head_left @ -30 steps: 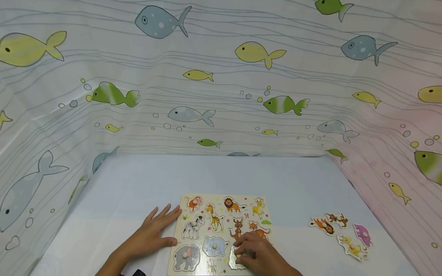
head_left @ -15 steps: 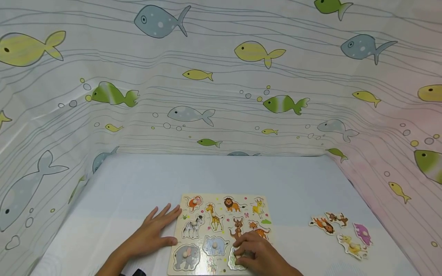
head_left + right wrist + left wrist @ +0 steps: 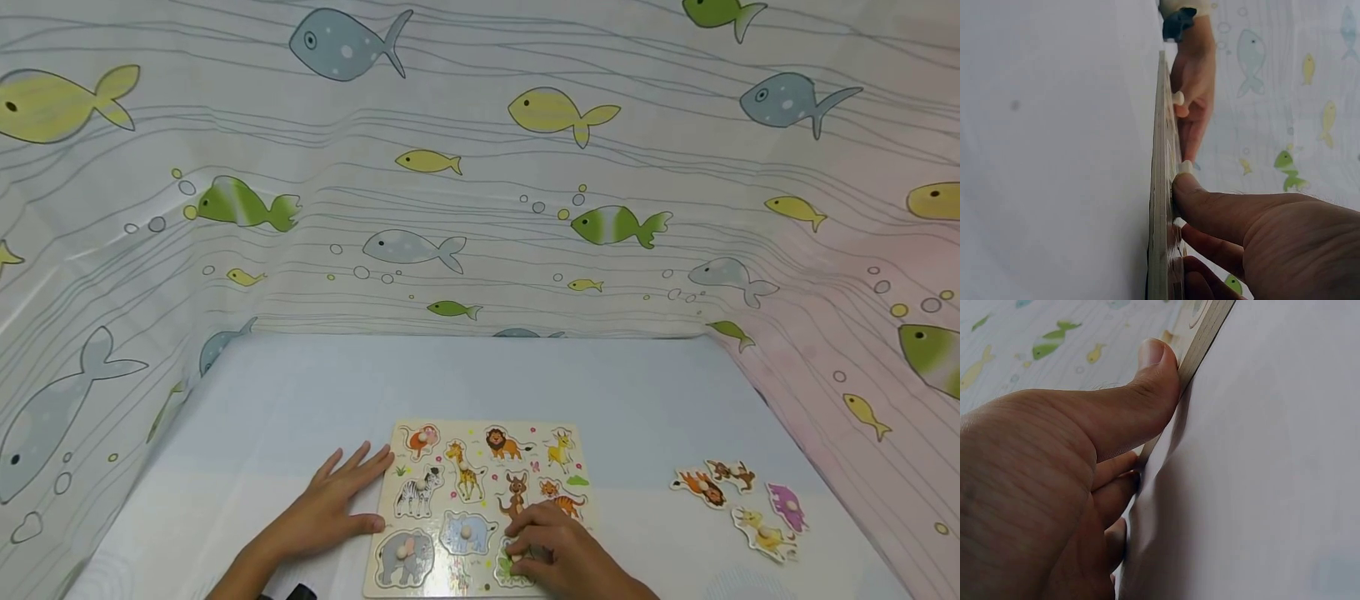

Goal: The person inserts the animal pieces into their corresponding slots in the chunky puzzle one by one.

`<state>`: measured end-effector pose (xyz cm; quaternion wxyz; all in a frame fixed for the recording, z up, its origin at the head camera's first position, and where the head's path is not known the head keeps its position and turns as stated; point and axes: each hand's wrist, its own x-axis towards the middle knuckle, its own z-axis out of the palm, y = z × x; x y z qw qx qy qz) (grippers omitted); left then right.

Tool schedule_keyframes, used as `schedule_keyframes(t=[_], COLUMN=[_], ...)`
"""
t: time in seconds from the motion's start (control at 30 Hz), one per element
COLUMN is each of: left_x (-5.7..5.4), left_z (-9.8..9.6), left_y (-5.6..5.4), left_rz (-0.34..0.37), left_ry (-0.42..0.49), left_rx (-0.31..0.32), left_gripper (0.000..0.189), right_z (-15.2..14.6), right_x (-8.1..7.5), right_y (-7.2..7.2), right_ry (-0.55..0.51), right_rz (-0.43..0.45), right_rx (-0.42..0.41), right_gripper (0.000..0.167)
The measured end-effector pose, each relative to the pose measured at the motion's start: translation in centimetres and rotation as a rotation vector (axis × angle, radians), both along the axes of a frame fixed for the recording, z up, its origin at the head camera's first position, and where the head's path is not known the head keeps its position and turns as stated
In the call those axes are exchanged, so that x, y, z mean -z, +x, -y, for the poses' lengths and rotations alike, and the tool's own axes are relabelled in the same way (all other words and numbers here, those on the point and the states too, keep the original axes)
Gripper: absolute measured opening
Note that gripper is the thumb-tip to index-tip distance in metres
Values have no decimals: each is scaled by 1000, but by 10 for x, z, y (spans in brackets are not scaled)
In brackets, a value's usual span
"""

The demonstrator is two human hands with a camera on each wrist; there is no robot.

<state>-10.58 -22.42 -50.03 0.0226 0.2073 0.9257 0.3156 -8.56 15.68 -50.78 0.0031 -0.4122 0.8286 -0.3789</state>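
Note:
A wooden animal puzzle board [image 3: 450,575] lies on the table. My left hand [image 3: 322,517] rests against its left side with fingers spread; in the left wrist view the thumb [image 3: 1147,394] touches the board's edge. Over the board's lower right, my right hand [image 3: 562,550] pinches a greenish puzzle piece [image 3: 507,575] by its knob, mostly hidden by the fingers. The right wrist view has the right thumb [image 3: 1210,206] close to the board face. Knobbed pieces in the board include the grey elephant [image 3: 405,560], blue hippo [image 3: 467,533], zebra [image 3: 417,493] and monkey [image 3: 422,442].
Loose pieces lie right of the board: a lion [image 3: 701,489], a brown piece [image 3: 732,475], a purple piece [image 3: 787,507] and a yellow piece [image 3: 765,533]. Fish-printed cloth [image 3: 480,192] rises behind and beside the table [image 3: 480,379].
The whitish glare on the piece under my right hand fades and more green shows. Both hands stay nearly in place; the view shifts very slightly.

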Motion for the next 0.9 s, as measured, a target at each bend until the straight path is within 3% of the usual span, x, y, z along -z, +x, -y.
schedule_keyframes(t=[0.53, 0.9], left_x=[-1, 0], left_z=[0, 0], left_y=[1, 0], left_rz=[14, -16], left_ry=[-1, -6], left_rx=[-6, 7], left_gripper=[91, 90], right_z=[-1, -1], right_x=[-5, -4], right_y=[1, 0], right_ry=[2, 16], right_rz=[24, 15], right_rx=[-14, -20], right_gripper=[14, 15])
